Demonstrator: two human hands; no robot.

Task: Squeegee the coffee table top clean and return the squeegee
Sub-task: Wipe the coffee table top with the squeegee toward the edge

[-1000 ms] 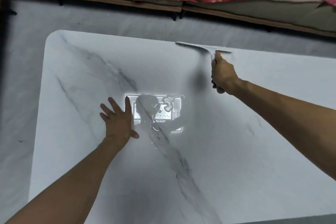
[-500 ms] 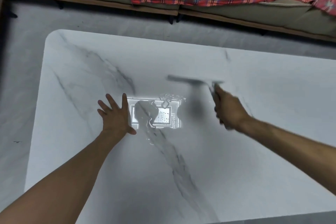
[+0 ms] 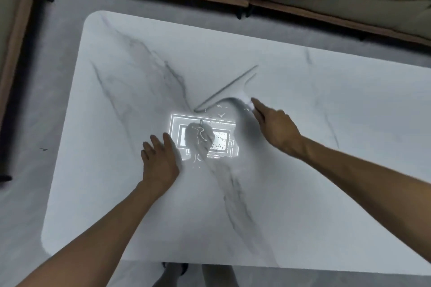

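Left hand (image 3: 161, 161) lies flat, fingers spread, on the coffee table (image 3: 349, 182), holding nothing, beside the wet patch (image 3: 205, 140). Squeegee (image 3: 227, 88) sits mid-table, blade running diagonally from near-left to far-right, its near end just beyond the patch. Right hand (image 3: 275, 126) is wrapped on its handle, index finger extended, so it is the 1 to pull the stroke.

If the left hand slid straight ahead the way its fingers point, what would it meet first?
Probably nothing soon: the left hand lies flat on the coffee table, fingers aimed at bare marble left of the squeegee; the far table edge comes first.
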